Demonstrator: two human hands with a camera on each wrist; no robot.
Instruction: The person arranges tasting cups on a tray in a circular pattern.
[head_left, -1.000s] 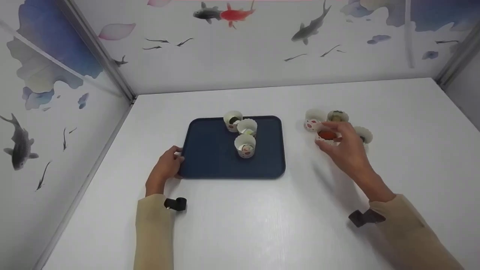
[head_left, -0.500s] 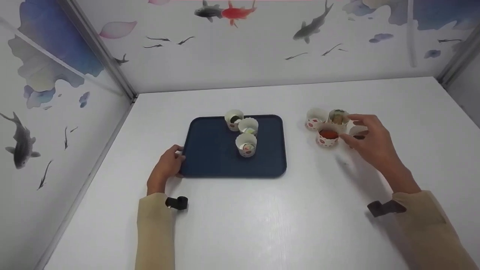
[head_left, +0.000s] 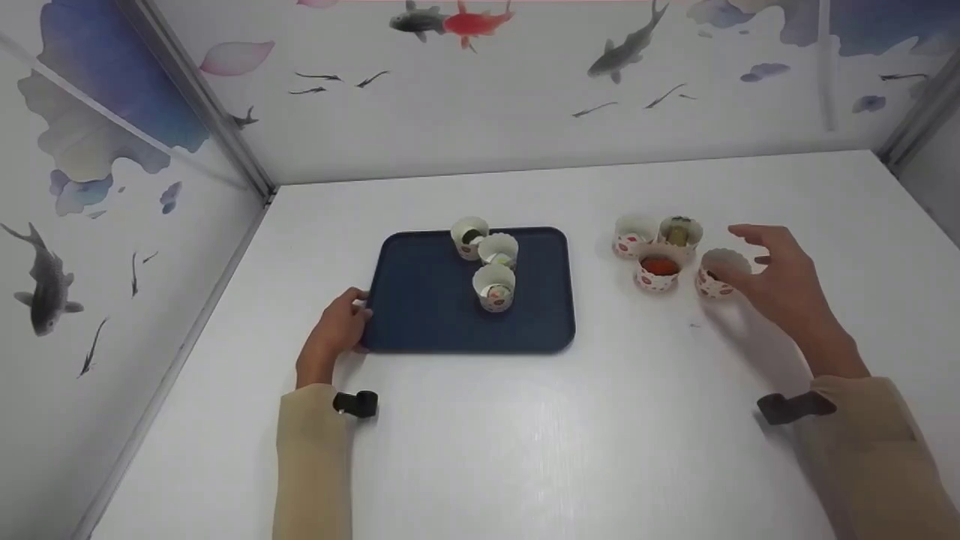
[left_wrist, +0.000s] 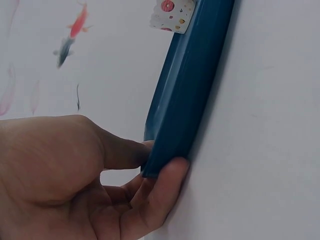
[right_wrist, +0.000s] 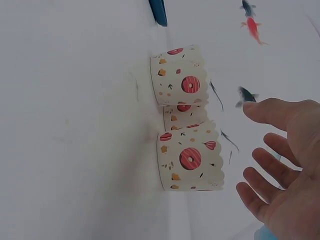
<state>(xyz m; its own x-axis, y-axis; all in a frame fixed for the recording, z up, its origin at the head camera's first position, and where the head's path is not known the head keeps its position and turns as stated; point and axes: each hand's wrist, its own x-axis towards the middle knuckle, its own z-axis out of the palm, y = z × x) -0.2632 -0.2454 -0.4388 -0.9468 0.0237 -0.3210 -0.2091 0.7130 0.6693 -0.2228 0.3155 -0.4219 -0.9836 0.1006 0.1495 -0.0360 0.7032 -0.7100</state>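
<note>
My left hand (head_left: 337, 326) pinches the left edge of a dark blue tray (head_left: 416, 300), thumb over the rim and fingers beneath, as the left wrist view shows. Three paper baking cups stand on the tray: one at the back (head_left: 465, 249), one in the middle (head_left: 501, 247) and one in front (head_left: 495, 298). To the right, the rightmost paper cup (head_left: 718, 286) stands on the table beside my right hand (head_left: 787, 281). That hand has its fingers spread and holds nothing; the right wrist view has it just past the scalloped cup rims (right_wrist: 220, 160).
Left of that cup, three more paper cups cluster: one with orange-red content (head_left: 658, 279), one holding something yellowish-brown (head_left: 680, 234) and one at the back left (head_left: 632, 244). The white table (head_left: 480, 435) meets a fish-painted wall (head_left: 525, 127) behind.
My right hand has moved right, from around the cup with orange-red content to the rightmost cup, and its fingers have spread wider. The left hand keeps its grip on the tray.
</note>
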